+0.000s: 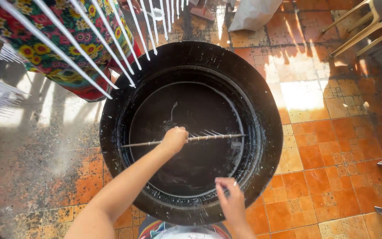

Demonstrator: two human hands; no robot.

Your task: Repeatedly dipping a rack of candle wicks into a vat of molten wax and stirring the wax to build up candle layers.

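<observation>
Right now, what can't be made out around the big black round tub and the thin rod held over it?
- Head view: the thin rod's middle, hidden by the left hand.
- The prongs' tips, lost in dark liquid inside the big black round tub.
- The right hand's palm, turned away.
- Pale chair, cut off by the top edge.

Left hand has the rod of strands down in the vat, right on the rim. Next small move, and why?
Probably lift the rod straight up, kept level. The left hand grips it mid-length across the dark liquid in the black vat, with its thin white strands already at the surface. The right hand rests on the near rim, steadying. Coated white strands hang on a rack above.
</observation>
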